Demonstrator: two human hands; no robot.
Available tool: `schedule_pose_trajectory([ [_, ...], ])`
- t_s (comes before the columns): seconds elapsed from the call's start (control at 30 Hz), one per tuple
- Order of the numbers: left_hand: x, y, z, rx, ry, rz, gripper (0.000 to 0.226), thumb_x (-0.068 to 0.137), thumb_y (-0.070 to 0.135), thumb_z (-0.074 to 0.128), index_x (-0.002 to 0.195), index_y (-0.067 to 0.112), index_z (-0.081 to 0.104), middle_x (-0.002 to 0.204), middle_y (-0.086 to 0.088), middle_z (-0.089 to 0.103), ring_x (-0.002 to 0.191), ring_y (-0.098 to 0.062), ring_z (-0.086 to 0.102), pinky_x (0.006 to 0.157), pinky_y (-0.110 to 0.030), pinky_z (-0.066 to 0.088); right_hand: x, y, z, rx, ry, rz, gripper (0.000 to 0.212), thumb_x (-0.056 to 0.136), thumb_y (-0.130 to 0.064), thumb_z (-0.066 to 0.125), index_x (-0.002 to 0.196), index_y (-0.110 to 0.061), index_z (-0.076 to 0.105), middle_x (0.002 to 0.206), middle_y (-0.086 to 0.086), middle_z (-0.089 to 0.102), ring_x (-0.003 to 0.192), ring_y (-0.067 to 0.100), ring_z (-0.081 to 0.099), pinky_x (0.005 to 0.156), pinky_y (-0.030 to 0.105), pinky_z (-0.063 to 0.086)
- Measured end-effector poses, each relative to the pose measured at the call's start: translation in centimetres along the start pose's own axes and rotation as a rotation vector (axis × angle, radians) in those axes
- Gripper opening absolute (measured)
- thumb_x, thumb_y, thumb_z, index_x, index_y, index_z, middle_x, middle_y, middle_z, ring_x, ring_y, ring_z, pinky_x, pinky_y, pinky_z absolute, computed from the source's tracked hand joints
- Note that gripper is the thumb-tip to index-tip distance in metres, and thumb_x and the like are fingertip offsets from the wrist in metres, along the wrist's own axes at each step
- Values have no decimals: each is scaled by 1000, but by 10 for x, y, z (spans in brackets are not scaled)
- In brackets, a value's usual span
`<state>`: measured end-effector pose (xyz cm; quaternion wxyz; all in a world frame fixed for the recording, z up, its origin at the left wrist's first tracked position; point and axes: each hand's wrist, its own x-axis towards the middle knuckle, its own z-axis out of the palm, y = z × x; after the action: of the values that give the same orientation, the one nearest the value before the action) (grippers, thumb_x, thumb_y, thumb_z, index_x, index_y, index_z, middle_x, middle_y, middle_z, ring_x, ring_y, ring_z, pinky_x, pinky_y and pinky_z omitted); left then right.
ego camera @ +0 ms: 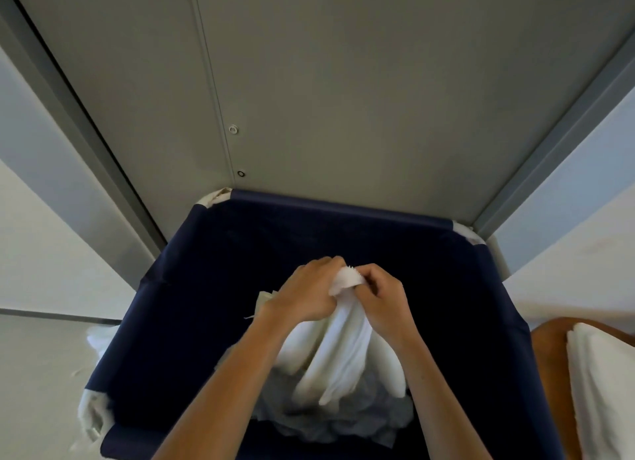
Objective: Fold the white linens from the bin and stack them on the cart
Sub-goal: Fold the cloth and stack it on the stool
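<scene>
Where pale floor filled the lower left of the frame, a scrap of white cloth clung to the near-left corner of the bin. The bin, lined in navy fabric, occupied the lower centre, its far rim set against a grey panel that took up the whole upper half.

Left of centre, the left hand reached in over the bin, fingers curled and gripping the top edge of a white linen. The linen hung from both hands in long vertical folds, its gathered top bunched between them and its lower end trailing into the bin. Beneath it, at lower centre, a crumpled pile of further linens lay in shadow on the bin's bottom.

Just right of centre, the right hand met the left, thumb and fingers pinching the same bunched edge; the knuckles of the two hands nearly touched.

At the lower right edge, outside the bin, a stack of folded white linens rested on a brown surface; whether this was the cart could not be told.
</scene>
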<state>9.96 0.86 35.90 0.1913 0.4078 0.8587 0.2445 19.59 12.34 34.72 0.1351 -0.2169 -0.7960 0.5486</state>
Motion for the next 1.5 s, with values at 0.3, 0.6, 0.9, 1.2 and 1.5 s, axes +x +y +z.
schedule_pose_trajectory([
  [0.3, 1, -15, 15, -106, 24, -45, 28, 82, 15, 59, 69, 28, 38, 77, 6, 51, 70, -16, 47, 60, -30, 38, -6, 16, -6, 30, -34, 78, 19, 88, 0, 53, 84, -15, 64, 71, 2, 60, 62, 10, 48, 57, 24, 39],
  [0.6, -4, -17, 18, -212, 85, 36, 14, 82, 13, 66, 78, 14, 53, 76, 3, 52, 66, -8, 46, 59, -17, 37, -7, 9, 1, -10, -65, 35, 6, 90, -22, 64, 90, -17, 63, 82, -9, 65, 71, 2, 59, 63, 16, 47],
  [0.9, -1, -17, 15, -141, 81, 7, 10, 83, 13, 65, 89, 15, 57, 89, 5, 45, 74, -14, 50, 68, -28, 45, -1, 17, 3, -134, -4, -12, 10, 96, -11, 52, 94, -17, 60, 82, -8, 63, 72, -3, 57, 63, 13, 46],
  [1.2, -3, -8, 12, -174, 44, -44, 27, 75, 2, 62, 71, 25, 49, 72, 9, 53, 63, -7, 47, 55, -21, 38, -3, 13, 9, -70, -121, 92, 14, 90, -22, 61, 99, -17, 52, 90, -3, 61, 74, 6, 57, 61, 20, 47],
  [1.5, -3, -9, 2, -175, 167, -39, 20, 70, 1, 63, 70, 18, 51, 67, 8, 51, 59, -9, 44, 52, -22, 35, 1, 45, 12, -572, 279, -143, 24, 77, 8, 62, 91, -12, 61, 97, -4, 47, 86, 13, 47, 58, 12, 36],
])
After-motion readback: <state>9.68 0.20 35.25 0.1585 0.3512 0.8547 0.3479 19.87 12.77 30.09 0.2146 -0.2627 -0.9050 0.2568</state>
